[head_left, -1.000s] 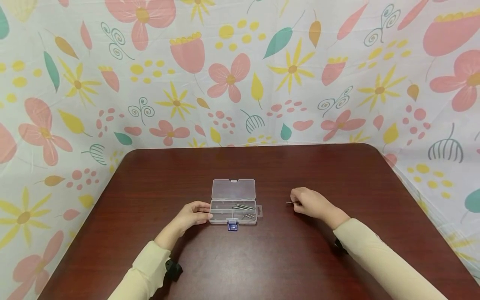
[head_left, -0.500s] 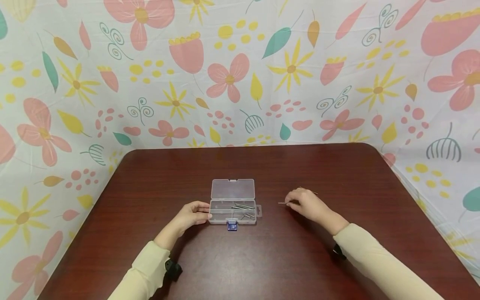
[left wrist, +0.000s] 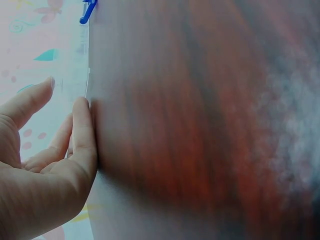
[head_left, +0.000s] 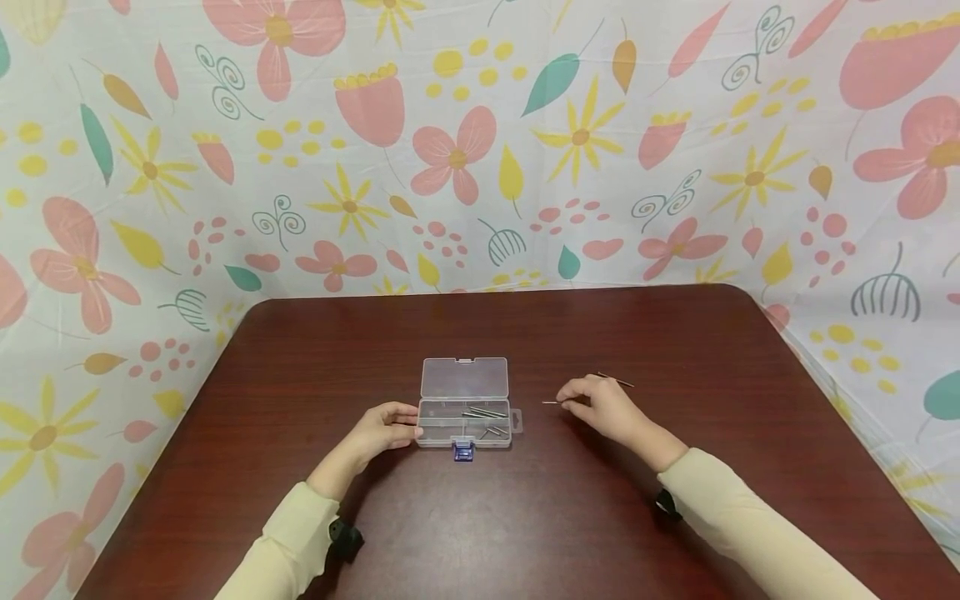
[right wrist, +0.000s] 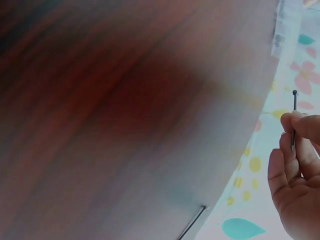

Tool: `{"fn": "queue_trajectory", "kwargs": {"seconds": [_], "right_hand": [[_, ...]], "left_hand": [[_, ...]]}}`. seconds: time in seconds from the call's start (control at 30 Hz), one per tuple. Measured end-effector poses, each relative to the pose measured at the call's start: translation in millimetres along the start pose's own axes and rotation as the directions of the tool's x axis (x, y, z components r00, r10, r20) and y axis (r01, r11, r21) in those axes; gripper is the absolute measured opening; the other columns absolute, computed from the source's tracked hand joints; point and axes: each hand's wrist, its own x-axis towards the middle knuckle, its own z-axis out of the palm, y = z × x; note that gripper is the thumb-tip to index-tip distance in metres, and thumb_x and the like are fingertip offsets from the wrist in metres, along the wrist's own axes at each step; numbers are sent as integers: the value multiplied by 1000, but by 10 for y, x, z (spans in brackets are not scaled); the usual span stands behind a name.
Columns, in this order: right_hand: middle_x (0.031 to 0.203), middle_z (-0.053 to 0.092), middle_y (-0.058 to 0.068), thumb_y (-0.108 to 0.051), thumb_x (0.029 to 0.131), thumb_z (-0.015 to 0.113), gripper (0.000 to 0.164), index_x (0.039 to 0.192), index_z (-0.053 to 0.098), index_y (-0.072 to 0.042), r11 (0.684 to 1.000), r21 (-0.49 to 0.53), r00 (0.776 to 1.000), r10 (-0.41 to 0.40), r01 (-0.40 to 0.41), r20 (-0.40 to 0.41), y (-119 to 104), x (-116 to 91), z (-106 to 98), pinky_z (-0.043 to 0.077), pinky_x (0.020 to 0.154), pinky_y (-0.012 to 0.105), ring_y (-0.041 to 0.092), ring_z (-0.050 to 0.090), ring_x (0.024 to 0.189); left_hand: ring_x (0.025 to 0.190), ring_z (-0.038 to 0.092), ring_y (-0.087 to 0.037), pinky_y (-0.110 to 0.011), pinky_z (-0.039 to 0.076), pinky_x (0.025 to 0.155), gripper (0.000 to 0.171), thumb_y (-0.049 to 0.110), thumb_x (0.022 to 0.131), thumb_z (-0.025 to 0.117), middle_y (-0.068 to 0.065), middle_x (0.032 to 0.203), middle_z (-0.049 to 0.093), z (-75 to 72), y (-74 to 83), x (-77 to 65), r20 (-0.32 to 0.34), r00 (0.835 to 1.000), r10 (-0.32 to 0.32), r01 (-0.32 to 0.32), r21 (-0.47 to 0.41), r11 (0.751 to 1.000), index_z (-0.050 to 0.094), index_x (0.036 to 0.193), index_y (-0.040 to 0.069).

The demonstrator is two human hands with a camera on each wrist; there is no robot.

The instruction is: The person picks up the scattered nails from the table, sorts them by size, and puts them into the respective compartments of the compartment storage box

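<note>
A clear plastic box (head_left: 442,422) with compartments lies open, its lid (head_left: 465,379) tipped back. Inside are several silver screws (head_left: 487,412), long ones behind and shorter ones in front. My left hand (head_left: 378,435) rests against the box's left end, thumb and fingers extended and apart, steadying no other thing. To the right of the box, my right hand (head_left: 603,410) pinches a thin metal screw (right wrist: 295,102) between thumb and fingertips. Its small rounded head points toward the box. Another long screw (head_left: 617,380) lies on the table just behind that hand.
The dark wooden table (head_left: 337,342) has rounded far corners. A flower-patterned cloth (head_left: 465,225) hangs right behind and beside it. At the box's front sticks out a blue latch (head_left: 463,452); a hanging tab (head_left: 517,421) juts from its right end.
My right hand has moved left toward the box with the pinched screw, uncovering the screw lying behind it. My left hand keeps its place at the box.
</note>
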Motion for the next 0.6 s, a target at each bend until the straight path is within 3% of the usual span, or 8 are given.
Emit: {"fn": "queue_trajectory", "kwargs": {"seconds": [0.6], "right_hand": [[81,73,3,-2,79,72,7,85,72,-7,997,55,997,43,-47,66,-335,351,250,49,66,29,19,60,75]], "left_hand": [[94,62,-16,-34,55,83,46,3,84,68,-29,120,57,-14,3,-1,7,1000,0,0,19,1000,50,124,-13]]}}
